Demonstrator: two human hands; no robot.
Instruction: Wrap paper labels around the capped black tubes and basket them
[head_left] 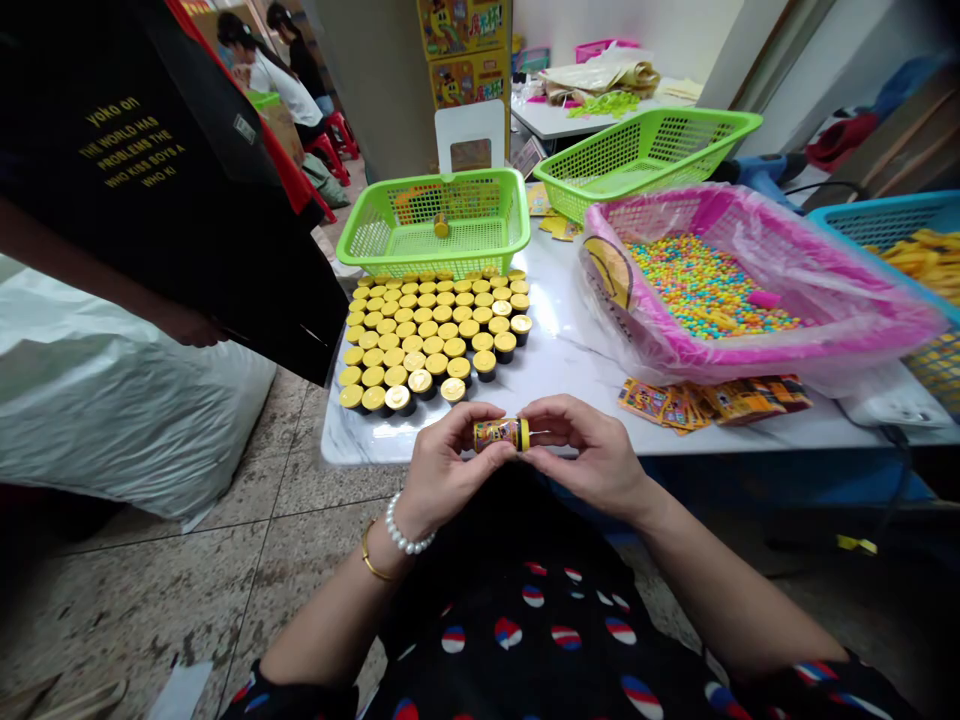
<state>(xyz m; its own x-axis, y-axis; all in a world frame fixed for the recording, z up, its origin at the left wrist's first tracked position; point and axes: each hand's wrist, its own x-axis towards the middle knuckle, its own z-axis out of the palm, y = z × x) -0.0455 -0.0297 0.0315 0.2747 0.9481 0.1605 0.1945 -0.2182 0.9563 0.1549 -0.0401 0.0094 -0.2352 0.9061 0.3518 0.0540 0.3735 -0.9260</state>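
The left hand [442, 462] and right hand [589, 455] pinch a small yellow-capped bottle [501, 434] lying sideways between them. At twelve o'clock stand rows of capped bottles [431, 335]; at two o'clock, a pink basket [847, 330] of candy.

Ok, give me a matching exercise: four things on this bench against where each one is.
Things
1 labelled bottle
2 coloured beads
3 yellow-capped bottles
4 printed strips

Places
A in the pink basket
B held between left hand and right hand
C lying flat on the table
D standing in rows before the near green basket

Pairs: 1-B, 2-A, 3-D, 4-C
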